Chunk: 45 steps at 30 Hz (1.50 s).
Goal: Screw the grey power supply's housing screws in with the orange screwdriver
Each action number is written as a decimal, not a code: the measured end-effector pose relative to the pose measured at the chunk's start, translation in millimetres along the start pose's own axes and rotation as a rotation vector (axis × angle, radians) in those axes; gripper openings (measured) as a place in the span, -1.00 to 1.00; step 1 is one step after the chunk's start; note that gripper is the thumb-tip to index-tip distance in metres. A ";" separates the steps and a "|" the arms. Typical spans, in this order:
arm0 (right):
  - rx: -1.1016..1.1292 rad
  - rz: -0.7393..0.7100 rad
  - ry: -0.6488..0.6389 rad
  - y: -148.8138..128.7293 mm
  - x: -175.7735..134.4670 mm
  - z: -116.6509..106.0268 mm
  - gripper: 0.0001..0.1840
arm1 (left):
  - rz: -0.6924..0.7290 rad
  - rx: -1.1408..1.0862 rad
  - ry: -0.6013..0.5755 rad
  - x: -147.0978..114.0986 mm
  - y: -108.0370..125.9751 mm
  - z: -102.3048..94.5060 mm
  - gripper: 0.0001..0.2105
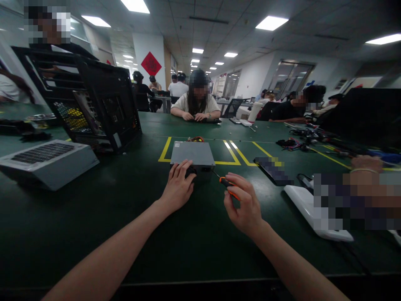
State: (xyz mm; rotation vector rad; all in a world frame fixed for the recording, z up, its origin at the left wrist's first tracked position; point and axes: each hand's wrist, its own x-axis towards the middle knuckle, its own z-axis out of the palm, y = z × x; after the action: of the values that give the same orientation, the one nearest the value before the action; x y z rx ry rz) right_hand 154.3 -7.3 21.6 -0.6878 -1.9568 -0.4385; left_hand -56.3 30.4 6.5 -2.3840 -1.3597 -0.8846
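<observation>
A grey computer power supply (191, 152) lies on the green table in front of me. My left hand (179, 184) grips its near left edge, fingers over the top edge and thumb against the front side. Something black (190, 171) shows between thumb and fingers; what it is I cannot make out. In my right hand (246, 202) is a screwdriver (228, 184) with an orange and black handle, held between thumb and fingers. Its shaft points at the front right corner of the power supply; whether the tip touches is too small to tell. Coloured cables (196, 139) stick out behind the unit.
To the left stand a black computer case (120, 113) and another grey power supply (53, 161). At right lie a dark phone-like slab (272, 170), a white device (313, 213) and a co-worker's arm (365, 165). A person (196, 100) sits opposite. Yellow tape (164, 150) marks the table.
</observation>
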 end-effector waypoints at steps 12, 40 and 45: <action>-0.036 -0.025 -0.012 3.0 0.7 -0.7 -0.56 | 0.007 0.019 -0.007 -0.5 -0.8 0.4 -0.75; -0.004 0.000 -0.010 3.7 0.7 -2.4 -0.58 | 0.008 0.036 -0.012 -0.8 -1.3 -0.3 -0.76; 0.034 0.025 0.015 4.0 0.3 -1.8 -0.53 | 0.005 0.030 -0.007 -1.0 -0.8 -0.9 -0.76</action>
State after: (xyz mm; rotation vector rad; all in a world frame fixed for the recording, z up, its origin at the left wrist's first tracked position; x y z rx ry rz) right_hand 157.9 -5.1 22.8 -0.6850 -1.9349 -0.3934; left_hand -57.7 29.7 6.5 -2.3695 -1.3597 -0.8491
